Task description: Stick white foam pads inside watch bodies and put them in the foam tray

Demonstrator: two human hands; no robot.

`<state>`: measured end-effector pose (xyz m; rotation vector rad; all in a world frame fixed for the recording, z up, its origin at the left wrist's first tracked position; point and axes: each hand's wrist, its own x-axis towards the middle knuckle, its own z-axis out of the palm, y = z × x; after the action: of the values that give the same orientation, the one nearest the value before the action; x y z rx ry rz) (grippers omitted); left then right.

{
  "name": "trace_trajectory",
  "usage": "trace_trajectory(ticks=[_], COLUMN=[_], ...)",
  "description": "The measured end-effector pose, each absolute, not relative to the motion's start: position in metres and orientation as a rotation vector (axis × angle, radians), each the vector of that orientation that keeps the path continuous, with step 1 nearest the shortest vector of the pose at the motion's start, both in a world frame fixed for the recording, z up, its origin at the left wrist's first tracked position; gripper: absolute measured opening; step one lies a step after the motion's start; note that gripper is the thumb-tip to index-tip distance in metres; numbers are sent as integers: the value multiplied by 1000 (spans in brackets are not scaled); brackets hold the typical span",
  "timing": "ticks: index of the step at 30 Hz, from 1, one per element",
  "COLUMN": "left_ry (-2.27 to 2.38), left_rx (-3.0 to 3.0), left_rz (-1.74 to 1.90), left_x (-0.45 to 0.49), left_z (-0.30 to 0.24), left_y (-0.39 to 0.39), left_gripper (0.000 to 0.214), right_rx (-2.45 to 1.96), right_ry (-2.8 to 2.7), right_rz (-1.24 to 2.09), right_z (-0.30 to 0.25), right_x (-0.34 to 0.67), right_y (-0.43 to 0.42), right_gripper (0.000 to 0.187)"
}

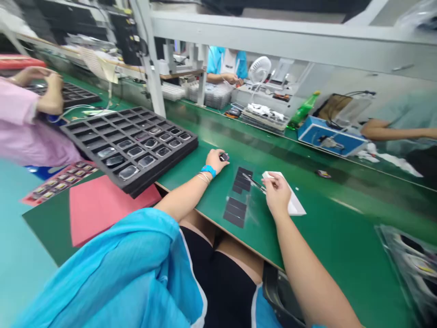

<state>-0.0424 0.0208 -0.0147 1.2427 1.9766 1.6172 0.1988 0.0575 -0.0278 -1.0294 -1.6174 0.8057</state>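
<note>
My left hand [216,160] rests on the green table, fingers closed round a small dark part [224,157]. My right hand [277,195] grips metal tweezers [254,183] whose tips point left toward dark rectangular strips on a clear sheet [239,197]. A white pad [292,202] lies under and beside my right hand. A black compartment tray [131,143] holding several small glossy parts sits to the left of my left hand.
A pink sheet [99,207] lies under the tray's near edge. A person in pink [30,123] works at the left; others work across the belt. A blue box [329,139], green bottle [303,110] and small fan [259,70] stand beyond.
</note>
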Motion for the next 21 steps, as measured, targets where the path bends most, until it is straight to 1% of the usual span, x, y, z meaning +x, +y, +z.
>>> trace_trajectory(ticks=[4, 7, 9, 11, 14, 17, 19, 21], left_ry=[2004, 2028, 2170, 2386, 2789, 3170, 3261, 3244], left_rx=[1379, 1662, 1782, 1766, 1570, 1129, 839, 747], left_rz=[1673, 1664, 1611, 1573, 1477, 1174, 970, 878], left_x=[-32, -34, -50, -84, -158, -232, -264, -278], left_z=[1, 15, 27, 43, 69, 84, 85, 80], left_y=[-9, -62, -104, -144, -189, -221, -241, -261], left_gripper=[45, 47, 45, 42, 43, 43, 42, 41], right_rx=[-1032, -1017, -1002, -1000, -1009, -1023, -1023, -1014], right_ry=[-1572, -1564, -1570, -1572, -1568, -1569, -1574, -1572], right_rz=[796, 780, 764, 754, 747, 727, 702, 668], right_z=[-31, -31, -30, -28, -24, -20, -19, -21], right_x=[199, 198, 197, 196, 195, 194, 195, 195], right_y=[62, 62, 61, 59, 56, 54, 56, 60], right_gripper=[40, 37, 36, 37, 39, 41, 41, 41])
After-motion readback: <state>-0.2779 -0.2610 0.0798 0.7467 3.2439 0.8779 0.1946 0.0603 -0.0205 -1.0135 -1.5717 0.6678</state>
